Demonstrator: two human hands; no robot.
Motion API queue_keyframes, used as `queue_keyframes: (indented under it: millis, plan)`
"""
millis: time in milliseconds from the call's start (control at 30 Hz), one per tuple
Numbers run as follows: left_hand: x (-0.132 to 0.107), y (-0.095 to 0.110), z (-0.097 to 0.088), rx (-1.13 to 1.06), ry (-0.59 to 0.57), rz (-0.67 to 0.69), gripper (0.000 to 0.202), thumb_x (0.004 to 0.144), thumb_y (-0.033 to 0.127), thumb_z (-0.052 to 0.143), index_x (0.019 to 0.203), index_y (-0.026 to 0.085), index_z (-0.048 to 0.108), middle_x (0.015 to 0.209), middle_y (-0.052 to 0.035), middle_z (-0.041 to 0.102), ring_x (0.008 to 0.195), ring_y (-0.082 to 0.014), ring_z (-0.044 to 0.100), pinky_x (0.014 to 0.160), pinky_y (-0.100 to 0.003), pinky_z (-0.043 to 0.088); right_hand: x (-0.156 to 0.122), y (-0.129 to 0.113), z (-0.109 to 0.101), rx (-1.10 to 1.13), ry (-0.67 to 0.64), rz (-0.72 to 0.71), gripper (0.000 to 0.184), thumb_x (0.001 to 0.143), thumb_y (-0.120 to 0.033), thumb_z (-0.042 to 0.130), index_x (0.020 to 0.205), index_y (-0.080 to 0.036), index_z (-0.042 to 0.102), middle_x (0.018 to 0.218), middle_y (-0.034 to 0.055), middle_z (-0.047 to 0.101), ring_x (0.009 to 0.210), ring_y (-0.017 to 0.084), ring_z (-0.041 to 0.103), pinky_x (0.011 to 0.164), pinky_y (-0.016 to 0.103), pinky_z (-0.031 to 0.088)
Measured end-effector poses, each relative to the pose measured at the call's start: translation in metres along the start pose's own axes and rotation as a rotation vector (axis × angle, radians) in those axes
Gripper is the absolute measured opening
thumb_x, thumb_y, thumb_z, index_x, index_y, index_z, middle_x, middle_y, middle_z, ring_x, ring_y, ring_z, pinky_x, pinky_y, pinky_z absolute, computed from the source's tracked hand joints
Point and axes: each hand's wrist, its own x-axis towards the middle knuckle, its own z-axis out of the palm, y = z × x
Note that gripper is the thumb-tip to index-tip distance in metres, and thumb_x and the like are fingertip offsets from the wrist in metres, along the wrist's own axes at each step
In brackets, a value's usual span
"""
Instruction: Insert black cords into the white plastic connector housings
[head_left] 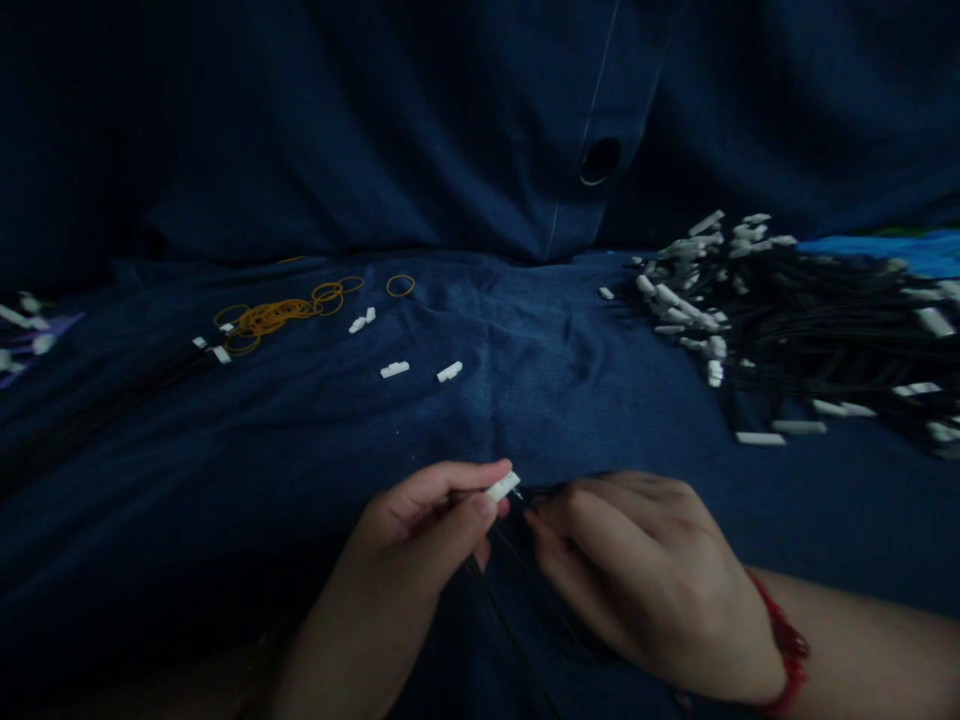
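Between the thumb and fingers of my left hand (427, 540) is a white plastic connector housing (503, 487), its slotted face showing. Right beside it, my right hand (637, 570) pinches a thin black wire (541, 491). A small shiny tip, seemingly the wire's metal terminal (518, 493), points at the housing's end; whether the two touch I cannot tell. More dark wires (502, 610) hang below my hands, dim against the cloth. Farther off on the cloth lie loose white housings, one at the left (394, 369) and another by it (450, 372).
Yellow rubber bands (274, 317) lie in a heap at the left, near a black wire bundle (112, 405) with white ends. A large pile of black cables (817, 310) with white connectors fills the right. Dark blue cloth (517, 350) covers the surface and rises behind.
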Motion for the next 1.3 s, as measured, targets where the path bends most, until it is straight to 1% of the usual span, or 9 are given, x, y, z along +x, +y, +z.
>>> queue_keyframes:
  millis: [167,300,367,500,600,733,1067,1200,1300]
  plan:
    - [0.0016,0.0057,0.0009,-0.219,-0.003,-0.048,0.015,0.07,0.024,0.062,0.082,0.02,0.068,0.075,-0.0008,0.063,0.065,-0.0097,0.05,0.061,-0.02,0.04,0.0035,-0.0049,-0.0068,0.074,-0.116,0.127,0.011,0.079,-0.012,0.041,0.071,-0.014,0.048,0.057,-0.0015,0.046,0.051,0.009,0.042,0.051,0.024,0.028]
    - [0.0024,0.007,-0.0004,-0.324,-0.028,-0.112,0.015,0.071,0.021,0.061,0.084,0.018,0.068,0.079,-0.0028,0.063,0.071,-0.0104,0.053,0.062,-0.018,0.042,0.0044,-0.0053,-0.0088,0.115,-0.105,0.18,0.01,0.08,-0.012,0.039,0.072,-0.014,0.046,0.058,-0.0016,0.047,0.051,0.009,0.043,0.05,0.023,0.029]
    - [0.002,0.0063,-0.0008,-0.352,-0.036,-0.137,0.015,0.072,0.019,0.06,0.085,0.018,0.068,0.08,-0.003,0.062,0.073,-0.0105,0.053,0.062,-0.017,0.043,0.0037,-0.0041,-0.0082,0.103,-0.076,0.182,0.01,0.081,-0.013,0.04,0.073,-0.014,0.046,0.06,-0.0013,0.049,0.051,0.009,0.044,0.05,0.023,0.03]
    - [-0.0015,0.0046,-0.0004,-0.386,-0.05,-0.163,0.016,0.075,0.017,0.055,0.086,0.018,0.067,0.082,-0.0031,0.062,0.076,-0.0106,0.053,0.064,-0.017,0.044,0.0029,-0.0019,-0.0056,-0.018,-0.037,0.085,0.013,0.081,-0.014,0.043,0.068,-0.015,0.045,0.056,-0.0013,0.047,0.05,0.01,0.042,0.049,0.024,0.028]
    - [-0.0036,0.0042,0.0009,-0.395,-0.032,-0.156,0.016,0.076,0.016,0.055,0.085,0.018,0.067,0.083,-0.0032,0.062,0.077,-0.0108,0.053,0.064,-0.016,0.044,0.0034,-0.0026,-0.0044,-0.102,-0.017,0.012,0.016,0.081,-0.014,0.044,0.065,-0.016,0.044,0.056,-0.0013,0.045,0.05,0.011,0.04,0.05,0.026,0.026]
    - [-0.0019,0.0041,0.0028,-0.384,-0.013,-0.145,0.015,0.075,0.016,0.056,0.085,0.019,0.067,0.082,-0.0033,0.062,0.077,-0.0107,0.053,0.063,-0.016,0.043,0.0034,-0.0041,-0.0053,-0.135,0.006,-0.028,0.015,0.08,-0.014,0.046,0.066,-0.017,0.044,0.056,-0.0016,0.045,0.05,0.012,0.039,0.051,0.026,0.026]
    - [-0.0026,0.0029,0.0035,-0.327,-0.027,-0.094,0.013,0.073,0.02,0.059,0.082,0.019,0.068,0.079,-0.0018,0.063,0.071,-0.0099,0.051,0.06,-0.018,0.041,0.0041,-0.0028,-0.0047,-0.143,0.017,-0.01,0.018,0.081,-0.017,0.047,0.063,-0.016,0.044,0.053,-0.0025,0.046,0.048,0.01,0.039,0.049,0.026,0.025]
    - [-0.0047,0.0014,0.0055,-0.276,-0.007,-0.036,0.011,0.071,0.021,0.062,0.079,0.022,0.069,0.075,0.0,0.063,0.064,-0.0089,0.049,0.059,-0.019,0.039,0.0028,-0.0041,-0.0066,-0.154,-0.009,0.011,0.018,0.081,-0.017,0.045,0.063,-0.016,0.043,0.053,-0.002,0.046,0.048,0.011,0.039,0.049,0.026,0.025]
    - [-0.0052,-0.0011,0.0061,-0.189,0.02,-0.001,0.009,0.071,0.023,0.062,0.078,0.024,0.068,0.072,0.0014,0.062,0.064,-0.0094,0.049,0.061,-0.021,0.038,0.0017,-0.0066,-0.0082,-0.181,-0.008,-0.019,0.019,0.081,-0.017,0.045,0.062,-0.016,0.043,0.052,-0.0017,0.044,0.046,0.011,0.037,0.048,0.027,0.023]
